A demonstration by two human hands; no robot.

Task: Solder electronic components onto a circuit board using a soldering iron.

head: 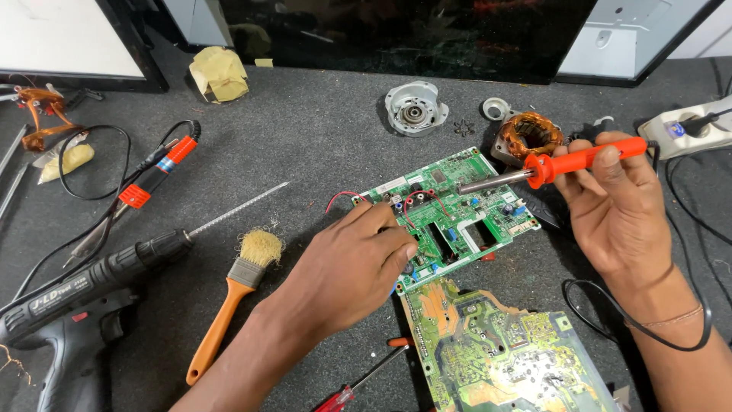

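Fingers of R hand (618,202) hold soldering iron (549,168) horiz., tip pointing left over circuit board (450,210).

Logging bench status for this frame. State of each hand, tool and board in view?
left hand: resting on the green circuit board, fingers curled
right hand: gripping the soldering iron, tip above the board
second circuit board: lying flat, untouched
drill: lying on its side, bit fitted
brush: lying flat
screwdriver: lying flat
plug: in the power strip
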